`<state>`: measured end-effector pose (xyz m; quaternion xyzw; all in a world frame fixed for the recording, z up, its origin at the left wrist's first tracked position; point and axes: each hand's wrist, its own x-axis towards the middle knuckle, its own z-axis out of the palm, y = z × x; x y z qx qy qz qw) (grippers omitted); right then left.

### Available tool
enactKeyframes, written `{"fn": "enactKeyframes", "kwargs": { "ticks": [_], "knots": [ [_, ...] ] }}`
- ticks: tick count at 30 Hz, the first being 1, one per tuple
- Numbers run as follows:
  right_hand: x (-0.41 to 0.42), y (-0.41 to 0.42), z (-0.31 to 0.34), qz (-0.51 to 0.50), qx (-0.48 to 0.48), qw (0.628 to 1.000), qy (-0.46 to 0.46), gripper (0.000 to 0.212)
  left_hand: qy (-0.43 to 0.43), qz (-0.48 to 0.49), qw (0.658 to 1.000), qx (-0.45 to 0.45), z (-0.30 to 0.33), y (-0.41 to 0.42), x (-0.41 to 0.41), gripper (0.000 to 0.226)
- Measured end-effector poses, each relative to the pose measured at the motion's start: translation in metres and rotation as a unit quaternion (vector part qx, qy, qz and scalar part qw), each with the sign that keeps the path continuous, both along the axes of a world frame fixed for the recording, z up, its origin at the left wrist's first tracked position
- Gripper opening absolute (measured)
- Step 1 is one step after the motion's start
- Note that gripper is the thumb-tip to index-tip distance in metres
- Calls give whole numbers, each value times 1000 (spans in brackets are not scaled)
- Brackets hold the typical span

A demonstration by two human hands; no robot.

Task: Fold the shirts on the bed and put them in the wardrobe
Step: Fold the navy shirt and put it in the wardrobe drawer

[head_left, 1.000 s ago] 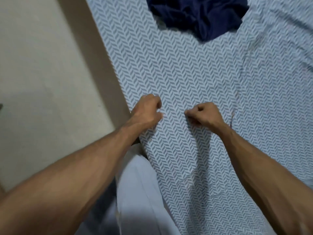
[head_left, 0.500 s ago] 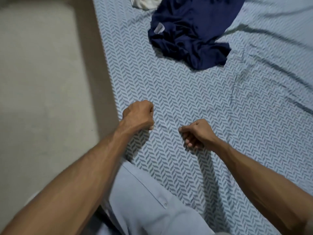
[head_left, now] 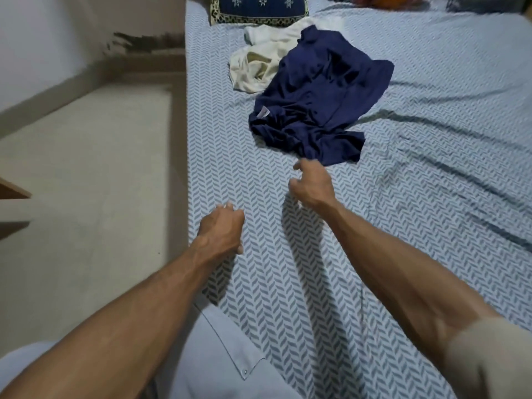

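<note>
Probably home bedroom: patterned bed sheet (head_left: 431,197), pillow (head_left: 259,8), loose shirts (head_left: 319,93).

A bed (head_left: 431,197) is occupying the right and centre of the view, and a pale blue sheet (head_left: 230,156) with a grey herringbone print is covering it; creases are running across the sheet toward the right. A dark blue patterned pillow (head_left: 259,8) with a yellowish border is lying at the head of the bed. A beige floor (head_left: 86,182) is extending along the bed's left side, with a shadowed strip lying just beside the mattress edge. A pale wall (head_left: 43,38) is rising at the upper left above a darker skirting band. A wooden furniture edge (head_left: 11,192) is intruding at the far left. Light is falling evenly, without harsh glare.
</note>
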<state>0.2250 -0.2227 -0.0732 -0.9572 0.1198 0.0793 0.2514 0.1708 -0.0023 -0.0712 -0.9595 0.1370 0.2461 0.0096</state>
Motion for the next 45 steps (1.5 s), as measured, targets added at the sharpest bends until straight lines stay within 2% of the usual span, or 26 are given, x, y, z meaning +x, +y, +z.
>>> {"fn": "enactKeyframes", "kwargs": {
  "ticks": [2,5,7,9,12,15,17,20,23,25,28,31,34,36,40,41,43,45],
  "knots": [
    [31,2,-3,9,-53,998,-17,45,8,0,1000,-4,4,-1,6,31],
    [70,1,-11,-41,-64,997,-4,60,19,-7,1000,3,6,-6,14,37],
    [86,-4,-18,-77,-39,996,9,62,6,-18,1000,3,1,-10,17,41],
    [92,-6,-23,-132,4,991,-2,48,3,-20,1000,-5,-2,-11,18,36],
    [76,6,-19,-183,42,981,-46,24,36,-1,999,-27,-5,-7,16,44],
    [28,28,-4,-133,62,984,-100,1,49,26,997,-61,-3,3,13,44],
    [-17,38,4,-81,94,984,-130,4,37,50,991,-117,1,13,5,54],
    [-77,39,22,-4,139,971,-193,4,41,140,950,-276,18,23,-9,75],
    [-119,31,54,74,196,955,-209,8,-28,166,916,-365,39,4,-27,95],
    [-132,23,80,82,227,948,-208,11,-76,157,904,-391,48,-15,-35,89],
    [-141,2,131,58,254,940,-221,6,-137,141,899,-392,64,-35,-41,46],
    [-144,-23,177,9,247,932,-267,8,-158,195,870,-424,102,-42,-44,20],
    [-143,-46,223,-18,210,936,-283,14,-195,195,835,-476,163,-42,-40,11],
    [-145,-57,264,27,197,946,-257,18,-233,174,823,-488,211,-37,-36,1],
    [-153,-79,346,139,91,970,-180,33,-286,139,806,-500,290,-19,-26,11],
    [-156,-83,367,155,42,973,-164,37,-294,121,804,-502,310,-12,-26,14],
    [-162,-91,396,164,-26,974,-156,43,-273,61,827,-488,346,-1,-27,24],
    [-162,-93,414,159,-25,966,-203,18,-241,-4,868,-434,378,6,-33,35]
  ]
}}
